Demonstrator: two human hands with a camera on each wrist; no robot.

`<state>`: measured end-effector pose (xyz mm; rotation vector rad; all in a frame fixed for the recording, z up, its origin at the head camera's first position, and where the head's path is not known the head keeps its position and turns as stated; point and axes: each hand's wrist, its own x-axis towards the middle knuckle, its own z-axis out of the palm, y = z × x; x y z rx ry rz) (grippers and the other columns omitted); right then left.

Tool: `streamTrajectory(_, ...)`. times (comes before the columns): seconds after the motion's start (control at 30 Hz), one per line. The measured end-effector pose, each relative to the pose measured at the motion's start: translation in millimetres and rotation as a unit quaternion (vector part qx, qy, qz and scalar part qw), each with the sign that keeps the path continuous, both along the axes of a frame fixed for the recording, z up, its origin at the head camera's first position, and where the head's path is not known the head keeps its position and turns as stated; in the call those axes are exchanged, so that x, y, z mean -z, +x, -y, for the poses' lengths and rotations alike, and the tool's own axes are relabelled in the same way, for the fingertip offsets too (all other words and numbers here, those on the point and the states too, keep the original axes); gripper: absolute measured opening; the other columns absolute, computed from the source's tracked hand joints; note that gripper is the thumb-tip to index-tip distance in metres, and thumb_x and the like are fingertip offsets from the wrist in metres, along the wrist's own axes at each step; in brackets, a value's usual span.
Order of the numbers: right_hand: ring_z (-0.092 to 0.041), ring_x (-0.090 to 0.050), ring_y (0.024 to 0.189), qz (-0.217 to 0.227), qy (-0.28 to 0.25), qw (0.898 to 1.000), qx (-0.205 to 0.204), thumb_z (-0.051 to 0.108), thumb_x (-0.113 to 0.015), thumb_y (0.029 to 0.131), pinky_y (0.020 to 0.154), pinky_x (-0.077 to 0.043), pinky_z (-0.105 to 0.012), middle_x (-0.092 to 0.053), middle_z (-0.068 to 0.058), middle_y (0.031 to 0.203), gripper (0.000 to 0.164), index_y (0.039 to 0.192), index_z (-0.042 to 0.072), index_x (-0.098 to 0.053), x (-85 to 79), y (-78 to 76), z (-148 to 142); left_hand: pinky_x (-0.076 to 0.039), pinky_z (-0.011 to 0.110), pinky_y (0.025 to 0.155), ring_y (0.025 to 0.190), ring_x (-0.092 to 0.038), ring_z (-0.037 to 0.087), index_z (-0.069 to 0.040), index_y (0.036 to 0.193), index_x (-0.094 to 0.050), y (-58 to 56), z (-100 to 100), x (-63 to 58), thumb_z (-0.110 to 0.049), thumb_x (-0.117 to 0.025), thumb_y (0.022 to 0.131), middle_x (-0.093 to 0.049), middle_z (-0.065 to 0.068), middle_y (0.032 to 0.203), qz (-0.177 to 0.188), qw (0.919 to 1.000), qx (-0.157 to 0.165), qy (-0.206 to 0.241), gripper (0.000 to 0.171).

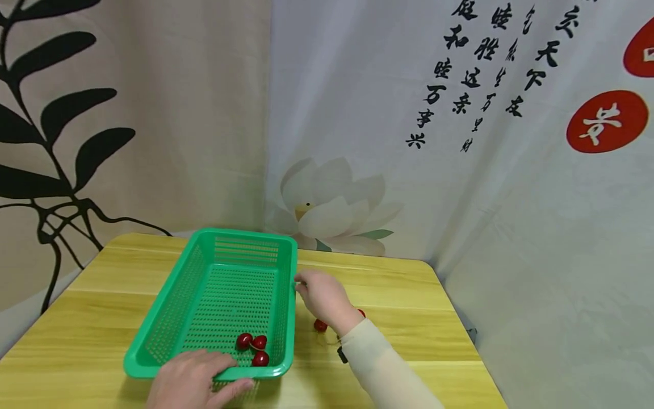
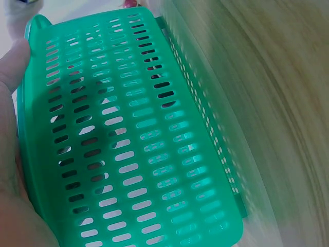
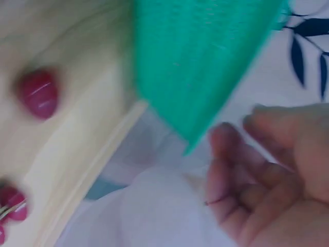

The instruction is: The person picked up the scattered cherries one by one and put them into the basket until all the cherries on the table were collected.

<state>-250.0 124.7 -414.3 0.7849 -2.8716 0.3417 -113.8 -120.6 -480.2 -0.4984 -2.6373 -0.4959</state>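
Observation:
A green plastic basket [image 1: 232, 298] with slotted walls sits on the table. My left hand [image 1: 191, 379] grips its near rim, thumb outside and fingers over the edge; the left wrist view shows the slotted end wall [image 2: 226, 231] beside that hand. Three dark red cherries [image 1: 260, 358] lie in the basket's near right corner. My right hand [image 1: 323, 296] hovers by the basket's right rim, its fingers loosely bent and holding nothing in the right wrist view. Below the right forearm, a loose cherry [image 1: 320, 325] rests on the table, with another cherry [image 1: 361, 313] partly hidden behind the wrist.
The light wooden table [image 1: 409, 318] extends to both sides of the basket. Behind it hangs a pale curtain [image 1: 347, 113] printed with leaves, a lotus and writing. A dark band [image 1: 342, 355] shows at the right wrist.

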Motion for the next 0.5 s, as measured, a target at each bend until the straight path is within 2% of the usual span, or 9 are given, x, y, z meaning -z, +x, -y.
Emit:
streamTrajectory(0.1, -0.017, -0.064, 0.094, 0.057, 0.067, 0.995, 0.039, 0.022, -0.071, 0.093, 0.072, -0.056, -0.038, -0.071, -0.001, 0.108, 0.025, 0.116, 0.014, -0.071, 18.6, 2.1, -17.6, -0.050, 0.031, 0.056, 0.062, -0.052, 0.000, -0.038, 0.080, -0.069, 0.8, -1.5, -0.2, -0.081, -0.059, 0.075, -0.058, -0.026, 0.070, 0.002, 1.0000, -0.005, -0.003, 0.044)
streamTrajectory(0.2, -0.019, -0.065, 0.092, 0.088, 0.115, 0.988, 0.046, 0.019, -0.073, 0.089, 0.068, -0.057, -0.039, -0.072, -0.001, 0.105, 0.024, 0.113, 0.015, -0.072, 37.5, 5.4, -27.9, -0.050, 0.032, 0.056, 0.061, -0.052, 0.000, -0.038, 0.079, -0.069, 1.3, -2.4, -1.9, -0.081, -0.058, 0.076, -0.057, -0.027, 0.069, 0.009, 0.9999, -0.004, -0.004, 0.044)
streamTrajectory(0.33, -0.018, -0.066, 0.085, 0.089, 0.126, 0.987, 0.047, 0.007, -0.071, 0.085, 0.063, -0.057, -0.038, -0.072, 0.000, 0.100, 0.024, 0.107, 0.016, -0.075, 52.9, 7.8, -31.3, -0.049, 0.030, 0.054, 0.058, -0.046, -0.003, -0.040, 0.077, -0.066, 1.9, -2.7, -3.3, -0.078, -0.061, 0.076, -0.050, -0.029, 0.066, 0.008, 1.0000, 0.001, -0.002, 0.038)
streamTrajectory(0.5, -0.016, -0.065, 0.077, 0.090, 0.129, 0.986, 0.049, 0.002, -0.071, 0.083, 0.058, -0.057, -0.037, -0.072, 0.000, 0.097, 0.024, 0.102, 0.016, -0.075, 59.0, 9.7, -31.0, -0.046, 0.028, 0.052, 0.055, -0.041, -0.004, -0.041, 0.076, -0.065, 2.6, -3.0, -3.8, -0.078, -0.060, 0.077, -0.045, -0.030, 0.064, 0.010, 0.9999, 0.005, 0.000, 0.038)
